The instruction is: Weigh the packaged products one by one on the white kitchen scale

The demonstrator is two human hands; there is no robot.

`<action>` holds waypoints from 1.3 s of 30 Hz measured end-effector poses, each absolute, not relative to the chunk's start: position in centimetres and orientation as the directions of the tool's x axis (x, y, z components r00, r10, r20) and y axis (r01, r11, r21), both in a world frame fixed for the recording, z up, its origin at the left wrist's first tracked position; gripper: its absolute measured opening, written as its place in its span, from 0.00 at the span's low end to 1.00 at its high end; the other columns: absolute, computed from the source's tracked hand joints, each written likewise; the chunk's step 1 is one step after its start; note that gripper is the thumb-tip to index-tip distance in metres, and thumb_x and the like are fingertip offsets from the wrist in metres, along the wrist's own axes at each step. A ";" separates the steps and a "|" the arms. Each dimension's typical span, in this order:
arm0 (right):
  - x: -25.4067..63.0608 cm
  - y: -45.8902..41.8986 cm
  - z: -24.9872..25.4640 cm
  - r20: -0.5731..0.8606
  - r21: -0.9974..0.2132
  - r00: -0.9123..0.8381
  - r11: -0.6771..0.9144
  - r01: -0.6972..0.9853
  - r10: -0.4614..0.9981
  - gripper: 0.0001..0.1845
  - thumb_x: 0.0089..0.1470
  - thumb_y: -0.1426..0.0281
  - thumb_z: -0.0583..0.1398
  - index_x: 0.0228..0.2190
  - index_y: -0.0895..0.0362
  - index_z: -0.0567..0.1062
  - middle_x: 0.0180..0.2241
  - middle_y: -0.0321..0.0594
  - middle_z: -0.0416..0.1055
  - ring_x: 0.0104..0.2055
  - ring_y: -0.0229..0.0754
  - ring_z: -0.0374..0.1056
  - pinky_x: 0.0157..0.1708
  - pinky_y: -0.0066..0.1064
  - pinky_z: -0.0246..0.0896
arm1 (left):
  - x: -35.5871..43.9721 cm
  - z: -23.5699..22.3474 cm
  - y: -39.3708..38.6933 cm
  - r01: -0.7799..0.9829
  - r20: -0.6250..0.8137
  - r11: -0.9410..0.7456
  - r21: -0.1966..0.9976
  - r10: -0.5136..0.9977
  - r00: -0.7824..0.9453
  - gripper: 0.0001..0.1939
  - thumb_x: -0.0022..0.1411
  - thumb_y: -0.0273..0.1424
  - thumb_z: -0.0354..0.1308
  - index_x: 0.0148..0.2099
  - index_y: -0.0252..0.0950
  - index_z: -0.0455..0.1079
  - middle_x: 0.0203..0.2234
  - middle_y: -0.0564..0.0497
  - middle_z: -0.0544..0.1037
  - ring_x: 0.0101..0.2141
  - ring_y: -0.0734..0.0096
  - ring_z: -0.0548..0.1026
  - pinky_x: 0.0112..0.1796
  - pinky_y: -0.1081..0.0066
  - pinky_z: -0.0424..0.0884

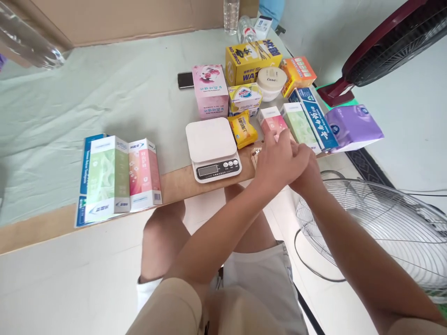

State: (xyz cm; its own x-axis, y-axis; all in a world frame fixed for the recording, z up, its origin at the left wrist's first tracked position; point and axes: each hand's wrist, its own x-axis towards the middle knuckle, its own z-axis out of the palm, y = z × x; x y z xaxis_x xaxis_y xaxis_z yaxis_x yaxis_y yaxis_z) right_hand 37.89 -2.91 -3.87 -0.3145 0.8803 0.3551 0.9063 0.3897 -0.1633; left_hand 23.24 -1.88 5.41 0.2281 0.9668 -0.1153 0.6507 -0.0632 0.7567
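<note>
My left hand (279,160) is closed at the near end of a pink-and-white toothpaste box (272,118), its fingers bent over the carton. Against it, my right hand (308,170) is also closed; its fingertips are hidden, so what they grip cannot be seen. Just right of the pink box lie a green toothpaste box (299,123) and a blue toothpaste box (319,118). A small clear packet (256,156) peeks out left of my left hand. The yellow soap packet (242,129) lies between the hands and a white kitchen scale (211,139), whose pan is bare.
Green (106,172) and pink (144,172) cartons stand at the table's left front edge. Behind the scale are a pink box (210,90), a yellow box (253,60) and a cream jar (271,83). A purple tissue pack (354,125) and a fan (377,223) are at right.
</note>
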 end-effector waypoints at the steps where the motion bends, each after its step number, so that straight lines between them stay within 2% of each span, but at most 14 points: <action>1: 38.0 -3.2 -3.7 0.366 -0.173 -0.286 0.367 0.914 0.885 0.26 0.67 0.66 0.52 0.63 0.56 0.72 0.62 0.51 0.76 0.72 0.55 0.65 0.69 0.54 0.56 | 22.9 5.3 -1.7 0.685 -0.127 -0.076 0.724 0.962 0.242 0.22 0.76 0.39 0.48 0.65 0.35 0.68 0.67 0.39 0.72 0.68 0.49 0.70 0.67 0.53 0.70; 3: 38.5 -3.8 -3.5 0.368 -0.190 -0.221 0.305 0.933 0.903 0.27 0.65 0.65 0.55 0.63 0.53 0.72 0.64 0.50 0.74 0.73 0.58 0.62 0.70 0.58 0.54 | 22.3 5.1 -1.5 0.746 -0.159 -0.104 0.657 0.949 0.273 0.23 0.77 0.40 0.47 0.62 0.31 0.70 0.65 0.36 0.75 0.73 0.43 0.62 0.71 0.49 0.61; 6: 38.9 -4.4 -3.9 0.339 -0.173 -0.164 0.232 0.957 0.927 0.28 0.63 0.65 0.58 0.64 0.51 0.73 0.67 0.50 0.72 0.75 0.62 0.59 0.72 0.64 0.49 | 22.1 4.9 -1.3 0.795 -0.177 -0.128 0.593 0.942 0.284 0.30 0.78 0.43 0.43 0.65 0.23 0.68 0.67 0.30 0.72 0.77 0.40 0.53 0.74 0.47 0.52; 11: 39.0 -4.5 -4.9 0.379 -0.127 -0.205 0.270 0.954 0.902 0.26 0.68 0.67 0.53 0.64 0.47 0.73 0.63 0.44 0.77 0.73 0.54 0.64 0.74 0.59 0.46 | 22.8 4.3 -1.1 0.799 -0.141 -0.212 0.562 0.928 0.345 0.33 0.78 0.41 0.40 0.65 0.18 0.68 0.66 0.29 0.73 0.76 0.45 0.57 0.75 0.51 0.51; 14: 39.1 -4.4 -4.8 0.378 -0.133 -0.213 0.281 0.951 0.901 0.25 0.69 0.67 0.54 0.64 0.46 0.73 0.63 0.43 0.77 0.72 0.54 0.65 0.74 0.59 0.44 | 22.8 3.2 -1.2 0.817 -0.116 -0.270 0.509 0.919 0.376 0.32 0.77 0.36 0.42 0.72 0.17 0.60 0.71 0.28 0.67 0.76 0.46 0.56 0.76 0.52 0.50; 18: 39.1 -4.6 -4.7 0.372 -0.164 -0.205 0.281 0.946 0.905 0.25 0.68 0.65 0.55 0.64 0.47 0.74 0.65 0.44 0.75 0.73 0.56 0.64 0.74 0.60 0.43 | 22.2 1.5 -1.3 0.805 -0.095 -0.348 0.480 0.892 0.442 0.38 0.73 0.34 0.50 0.77 0.17 0.49 0.76 0.28 0.55 0.78 0.45 0.50 0.76 0.49 0.48; 21: 38.8 -4.7 -4.8 0.373 -0.178 -0.180 0.260 0.949 0.910 0.26 0.67 0.64 0.56 0.64 0.48 0.74 0.66 0.46 0.74 0.74 0.57 0.63 0.75 0.61 0.42 | 21.8 0.6 -1.0 0.803 0.026 -0.376 0.463 0.911 0.411 0.35 0.72 0.28 0.50 0.77 0.22 0.52 0.77 0.31 0.54 0.78 0.46 0.49 0.76 0.47 0.50; 24: 38.6 -4.6 -4.8 0.381 -0.172 -0.180 0.260 0.950 0.907 0.26 0.67 0.63 0.57 0.64 0.49 0.74 0.65 0.46 0.74 0.74 0.58 0.63 0.75 0.61 0.43 | 21.6 0.2 -0.6 0.762 0.196 -0.411 0.500 0.911 0.362 0.28 0.76 0.27 0.43 0.75 0.32 0.60 0.76 0.38 0.60 0.78 0.49 0.51 0.76 0.46 0.49; 26: 38.5 -4.6 -4.9 0.401 -0.155 -0.194 0.275 0.949 0.895 0.25 0.67 0.63 0.57 0.63 0.49 0.74 0.65 0.45 0.75 0.73 0.57 0.64 0.75 0.59 0.43 | 21.6 0.1 -0.9 0.715 0.280 -0.437 0.546 0.899 0.336 0.27 0.77 0.27 0.40 0.72 0.35 0.65 0.73 0.39 0.65 0.76 0.51 0.56 0.75 0.48 0.51; 28: 38.6 -4.8 -5.0 0.432 -0.134 -0.199 0.281 0.950 0.880 0.23 0.69 0.64 0.56 0.62 0.48 0.75 0.63 0.44 0.77 0.72 0.54 0.65 0.75 0.56 0.44 | 21.7 0.2 -1.9 0.683 0.336 -0.472 0.557 0.880 0.335 0.26 0.76 0.24 0.40 0.67 0.33 0.70 0.68 0.36 0.72 0.72 0.53 0.65 0.72 0.52 0.60; 33: 38.7 -5.5 -5.6 0.439 -0.112 -0.178 0.250 0.962 0.881 0.24 0.71 0.64 0.53 0.64 0.47 0.73 0.64 0.44 0.75 0.71 0.51 0.66 0.76 0.51 0.43 | 21.8 0.0 -7.0 0.639 0.450 -0.610 0.468 0.787 0.422 0.19 0.71 0.23 0.46 0.53 0.32 0.77 0.54 0.38 0.81 0.56 0.55 0.79 0.56 0.60 0.74; 35: 38.7 -5.7 -5.7 0.430 -0.104 -0.178 0.245 0.964 0.885 0.26 0.70 0.61 0.56 0.65 0.48 0.71 0.65 0.44 0.74 0.71 0.53 0.66 0.76 0.52 0.44 | 21.6 -0.3 -8.8 0.593 0.407 -0.654 0.469 0.756 0.512 0.15 0.71 0.24 0.48 0.45 0.35 0.77 0.45 0.41 0.82 0.46 0.58 0.80 0.47 0.62 0.76; 37: 38.7 -5.7 -5.7 0.432 -0.089 -0.180 0.240 0.967 0.884 0.26 0.68 0.60 0.58 0.64 0.49 0.72 0.65 0.44 0.74 0.71 0.54 0.66 0.75 0.52 0.45 | 21.4 -0.9 -9.7 0.569 0.265 -0.613 0.548 0.773 0.576 0.12 0.70 0.24 0.49 0.40 0.36 0.75 0.38 0.44 0.81 0.39 0.60 0.79 0.40 0.62 0.75; 39: 38.7 -5.6 -5.7 0.454 -0.072 -0.178 0.235 0.969 0.873 0.24 0.68 0.61 0.59 0.62 0.50 0.74 0.63 0.44 0.76 0.71 0.55 0.66 0.74 0.52 0.46 | 21.2 -1.4 -9.6 0.586 0.118 -0.494 0.642 0.819 0.561 0.10 0.69 0.25 0.51 0.41 0.35 0.75 0.37 0.45 0.81 0.40 0.58 0.79 0.41 0.60 0.76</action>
